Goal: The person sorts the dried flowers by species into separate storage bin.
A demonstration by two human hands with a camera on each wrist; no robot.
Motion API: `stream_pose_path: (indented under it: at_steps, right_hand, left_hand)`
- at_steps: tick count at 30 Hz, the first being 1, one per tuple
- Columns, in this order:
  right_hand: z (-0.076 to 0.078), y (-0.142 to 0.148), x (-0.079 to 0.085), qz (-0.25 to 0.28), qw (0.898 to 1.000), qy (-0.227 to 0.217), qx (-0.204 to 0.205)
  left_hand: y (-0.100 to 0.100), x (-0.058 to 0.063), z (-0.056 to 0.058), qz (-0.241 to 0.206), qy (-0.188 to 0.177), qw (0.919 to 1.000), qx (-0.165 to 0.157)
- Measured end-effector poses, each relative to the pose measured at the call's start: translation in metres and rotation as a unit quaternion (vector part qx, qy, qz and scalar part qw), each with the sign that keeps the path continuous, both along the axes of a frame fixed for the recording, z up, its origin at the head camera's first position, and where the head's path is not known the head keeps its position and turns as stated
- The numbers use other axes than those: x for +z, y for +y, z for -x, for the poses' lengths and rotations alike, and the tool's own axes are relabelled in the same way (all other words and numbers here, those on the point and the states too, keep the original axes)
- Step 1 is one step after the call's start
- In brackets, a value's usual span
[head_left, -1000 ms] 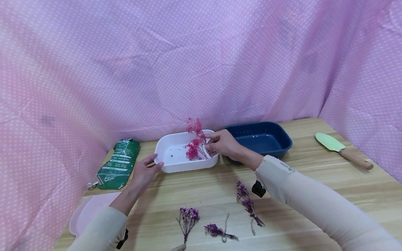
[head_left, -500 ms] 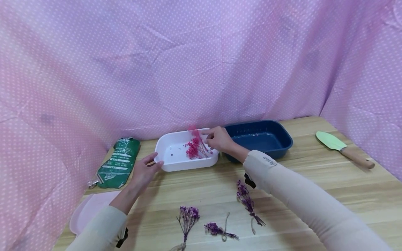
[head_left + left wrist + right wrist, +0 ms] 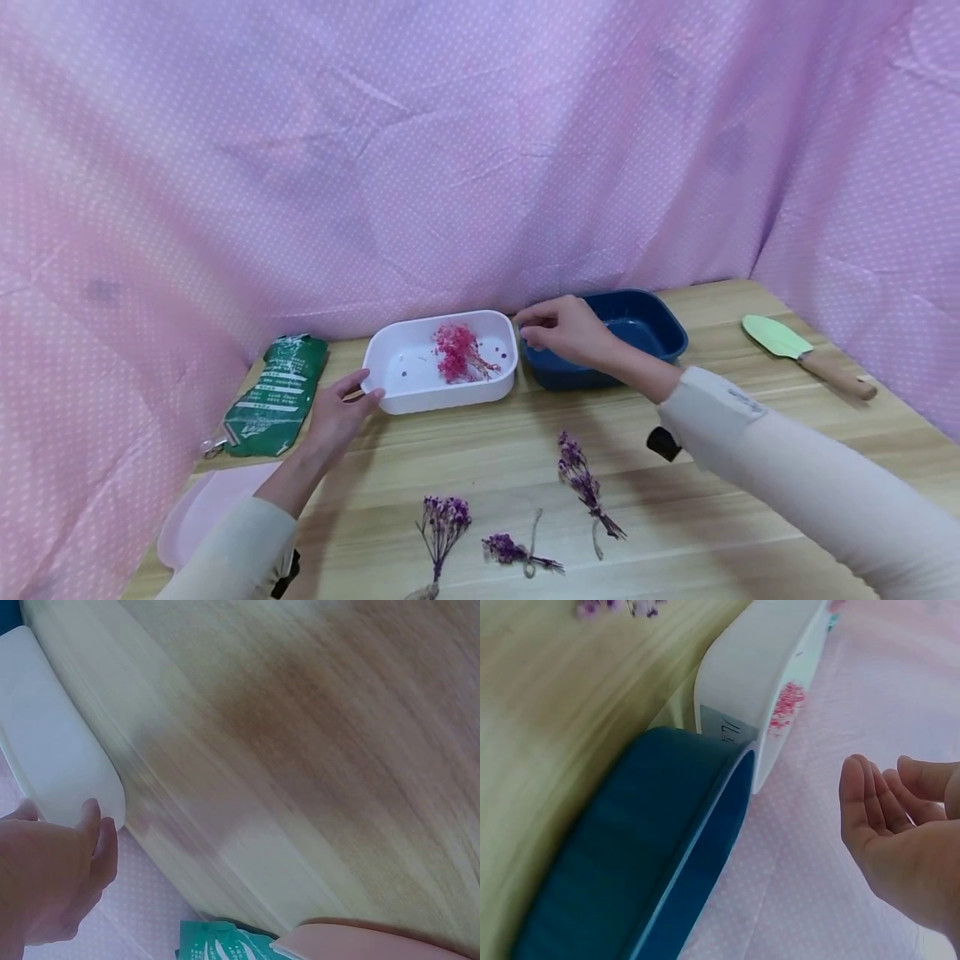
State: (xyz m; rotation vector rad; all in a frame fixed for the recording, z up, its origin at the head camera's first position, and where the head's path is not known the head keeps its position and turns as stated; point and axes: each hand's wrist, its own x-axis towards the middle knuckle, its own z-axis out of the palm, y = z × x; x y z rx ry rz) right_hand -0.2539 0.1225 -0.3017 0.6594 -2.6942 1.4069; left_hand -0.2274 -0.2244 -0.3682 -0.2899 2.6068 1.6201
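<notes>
A white planter box, with small dark dots on its floor, sits at the back of the table. My left hand holds its left end, thumb and fingers at the corner and rim; the left wrist view shows the fingers against its outer wall. Inside the box, toward the right, lies a bunch of pink dried flowers. Over the left part of the dark blue planter box hovers my right hand. Nothing shows between its loosely bent fingers in the right wrist view.
Several purple dried-flower bunches, one of them a short bunch, lie on the table's near part. A green bag and a pale pink tray-like piece are on the left. At far right lies a green trowel. Pink dotted cloth hangs behind.
The pink flowers, earlier upright in my right hand, now lie in the white box. My right hand has let go and moved right, over the blue box. The left hand stays.
</notes>
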Motion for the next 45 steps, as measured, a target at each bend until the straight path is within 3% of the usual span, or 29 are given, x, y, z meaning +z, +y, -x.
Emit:
stream_pose_path:
  at_steps: [6, 14, 29, 34, 37, 45]
  right_hand:
    - [-0.026, 0.034, -0.003, 0.029, 0.998, -0.061, 0.010]
    - [-0.052, 0.073, -0.016, 0.057, 0.995, -0.078, 0.008]
    - [-0.078, 0.114, -0.026, 0.046, 0.994, -0.103, -0.007]
    - [-0.082, 0.130, -0.029, 0.034, 0.993, -0.107, -0.035]
    - [-0.084, 0.139, -0.028, 0.032, 0.993, -0.103, -0.055]
    - [-0.082, 0.156, -0.032, 0.037, 0.993, -0.085, -0.073]
  left_hand:
    - [-0.003, -0.002, -0.001, 0.003, 0.003, 1.0000, 0.002]
    - [-0.002, -0.003, 0.000, 0.001, 0.000, 1.0000, 0.009]
    - [0.001, 0.000, -0.005, -0.020, 0.011, 0.9997, 0.006]
    - [0.001, 0.004, -0.017, -0.069, 0.005, 0.9968, 0.039]
    - [-0.002, 0.006, -0.028, -0.074, 0.001, 0.9956, 0.056]
    - [-0.006, 0.005, -0.054, -0.075, -0.018, 0.9962, 0.041]
